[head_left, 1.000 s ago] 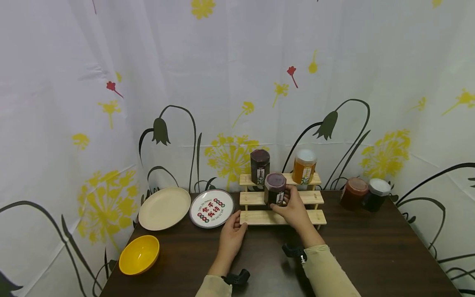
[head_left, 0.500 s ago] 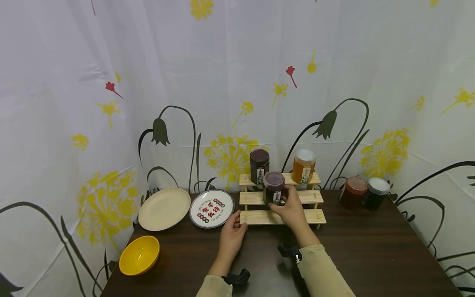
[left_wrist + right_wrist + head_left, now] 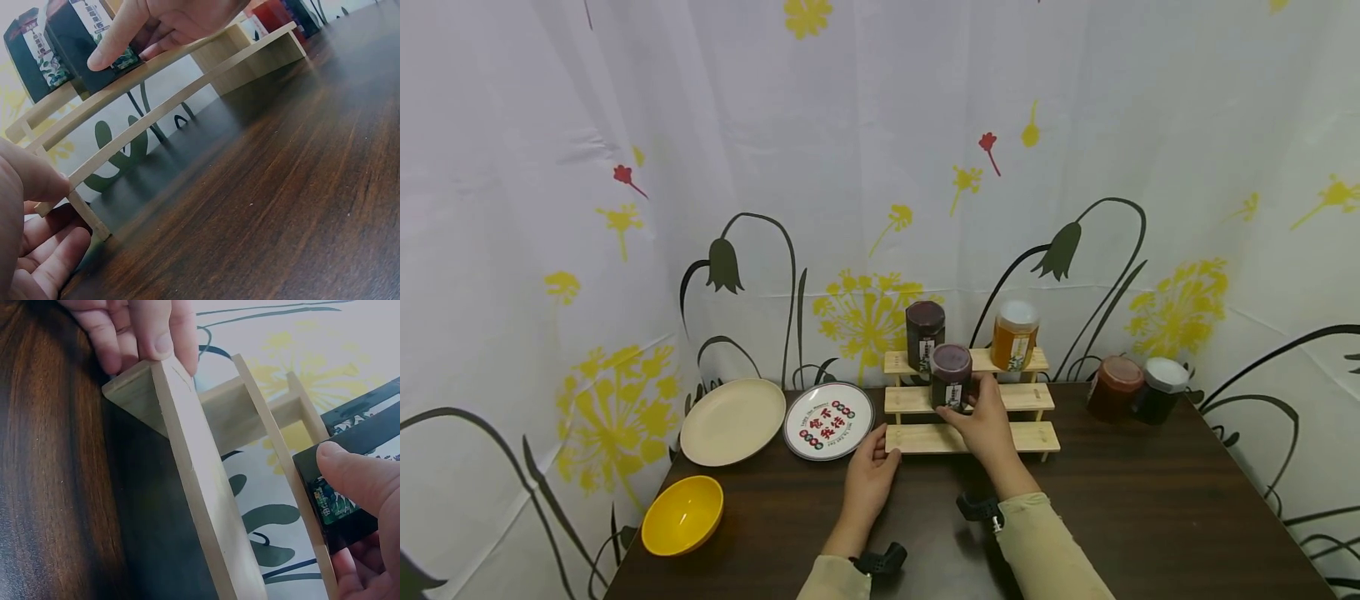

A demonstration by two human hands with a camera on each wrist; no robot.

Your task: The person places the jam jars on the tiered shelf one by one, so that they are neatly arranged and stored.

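My right hand point(image 3: 983, 423) grips a dark jar with a purple lid point(image 3: 951, 377) at the middle tier of a three-step wooden rack point(image 3: 970, 438). In the right wrist view, the thumb lies along the jar's point(image 3: 344, 509) labelled side, and its base meets the shelf's edge. My left hand point(image 3: 870, 475) pinches the left end of the rack's lowest step, thumb on top and fingers around the end, as the left wrist view shows. On the top tier stand another dark jar point(image 3: 925, 335) at left and a white-lidded amber jar point(image 3: 1015, 337) at right.
To the rack's right stand a reddish jar point(image 3: 1116, 389) and a white-lidded dark jar point(image 3: 1161, 392). Leftward are a white printed plate point(image 3: 828, 442), a cream oval plate point(image 3: 732, 422) and a yellow bowl point(image 3: 682, 516) near the table's left edge. A patterned curtain point(image 3: 880, 167) hangs behind.
The right hand has shifted the dark jar slightly left along the middle tier, and its label has turned more to the front. The left hand keeps its hold on the rack's end.
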